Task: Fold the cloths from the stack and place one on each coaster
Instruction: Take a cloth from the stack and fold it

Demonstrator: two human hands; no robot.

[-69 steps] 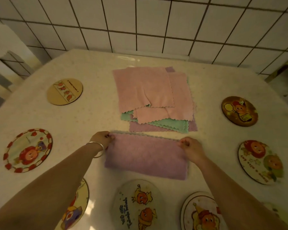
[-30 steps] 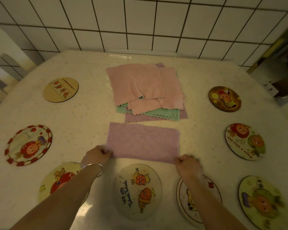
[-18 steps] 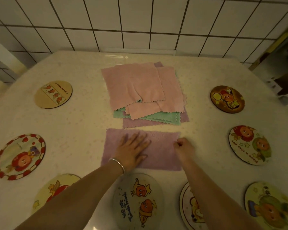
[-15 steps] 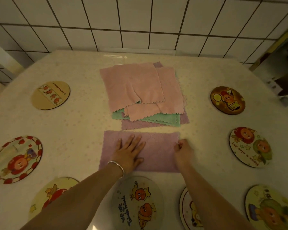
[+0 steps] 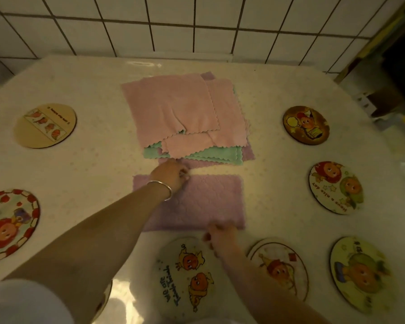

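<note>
A purple cloth (image 5: 211, 202), folded into a long rectangle, lies on the table in front of me. My left hand (image 5: 171, 174) reaches across its left part and pinches its far edge with curled fingers. My right hand (image 5: 220, 236) is at the near edge, fingers curled on the hem, though it is blurred. Behind lies the stack of cloths (image 5: 185, 118), pink on top with green and purple below. Round picture coasters ring the table: a tan coaster (image 5: 45, 125), a red-rimmed coaster (image 5: 9, 225), a brown coaster (image 5: 305, 125) and several others.
A coaster with two orange figures (image 5: 185, 277) sits just under my right wrist, another coaster (image 5: 278, 267) to its right. A white tiled wall (image 5: 197, 22) closes the far side of the table (image 5: 91, 174). A dark gap opens at the far right.
My left hand has lifted off the flat of the purple cloth and gone to its far edge. My right hand has slid from the right end to the near edge.
</note>
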